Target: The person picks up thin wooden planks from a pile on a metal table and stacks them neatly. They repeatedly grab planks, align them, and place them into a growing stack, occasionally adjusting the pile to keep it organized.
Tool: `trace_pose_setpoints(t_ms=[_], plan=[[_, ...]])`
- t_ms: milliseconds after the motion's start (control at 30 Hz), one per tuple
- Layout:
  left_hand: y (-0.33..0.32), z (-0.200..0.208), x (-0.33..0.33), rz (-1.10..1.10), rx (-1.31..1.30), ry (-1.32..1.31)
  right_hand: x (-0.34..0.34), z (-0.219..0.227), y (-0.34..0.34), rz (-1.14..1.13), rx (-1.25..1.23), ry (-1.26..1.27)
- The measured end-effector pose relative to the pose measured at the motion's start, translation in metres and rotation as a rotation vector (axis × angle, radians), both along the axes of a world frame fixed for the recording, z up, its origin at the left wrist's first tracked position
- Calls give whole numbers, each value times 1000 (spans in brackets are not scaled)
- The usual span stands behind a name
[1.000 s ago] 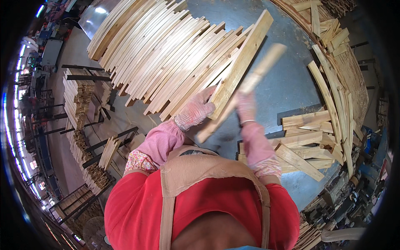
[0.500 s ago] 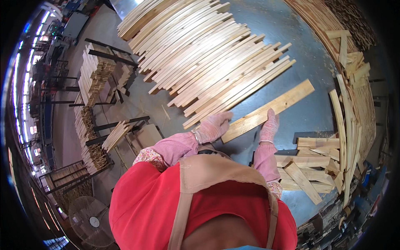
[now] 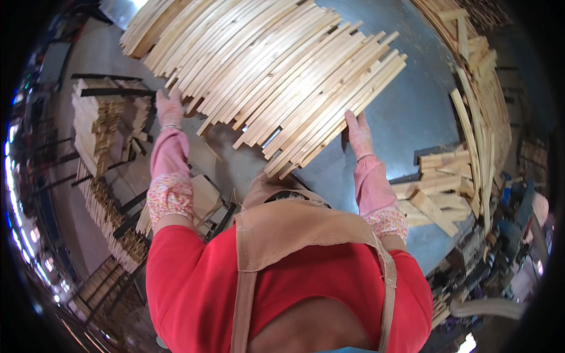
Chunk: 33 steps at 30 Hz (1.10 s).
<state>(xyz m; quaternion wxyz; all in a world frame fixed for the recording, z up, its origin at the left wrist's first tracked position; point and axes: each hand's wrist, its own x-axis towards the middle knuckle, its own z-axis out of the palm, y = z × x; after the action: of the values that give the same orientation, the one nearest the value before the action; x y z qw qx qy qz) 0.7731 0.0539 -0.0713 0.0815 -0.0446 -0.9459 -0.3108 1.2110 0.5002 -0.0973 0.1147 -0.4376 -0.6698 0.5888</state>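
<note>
Holding stacked pale wooden slats [image 3: 88, 126], a black-armed rack [image 3: 118, 92] stands on the floor at the far left, while a close-set row of slats [image 3: 265, 76] lies slantwise across the blue-grey metal tabletop [image 3: 412, 100]. At the row's left, the gloved left hand [image 3: 169, 107] sits by the slat ends, finger and thumb spread apart in a V; whether it presses on the wood I cannot tell. The gloved right hand [image 3: 359, 134] is at the row's right edge, digits extended and slightly parted, fingertips just against the outermost slat. Uneven slat ends jut toward the apron [image 3: 306, 229], with floor showing beyond them. Bare tabletop stretches between the row and a pile of short boards [image 3: 435, 191] at right.
</note>
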Motion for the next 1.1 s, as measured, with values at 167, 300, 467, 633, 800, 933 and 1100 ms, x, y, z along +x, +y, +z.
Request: trace_pose_setpoints(t_ms=[167, 300, 467, 633, 800, 933, 1100], plan=[[34, 3, -19, 43, 308, -422, -1, 16, 1, -163, -292, 100], [44, 22, 5, -13, -47, -81, 22, 3, 10, -321, -373, -106], [114, 64, 137, -300, 1141, -601, 35, 11, 16, -603, -327, 193], [242, 175, 287, -1017, -136, -913, 25, 66, 42, -557, -285, 424], [283, 153, 319, -1013, -53, -1136, 10, 114, 43, -542, -7, 409], [246, 126, 291, -944, 158, -1014, 35, 99, 58, -443, 133, -4], [201, 141, 151, -773, -109, -734, 21, 27, -12, -190, 191, -157]])
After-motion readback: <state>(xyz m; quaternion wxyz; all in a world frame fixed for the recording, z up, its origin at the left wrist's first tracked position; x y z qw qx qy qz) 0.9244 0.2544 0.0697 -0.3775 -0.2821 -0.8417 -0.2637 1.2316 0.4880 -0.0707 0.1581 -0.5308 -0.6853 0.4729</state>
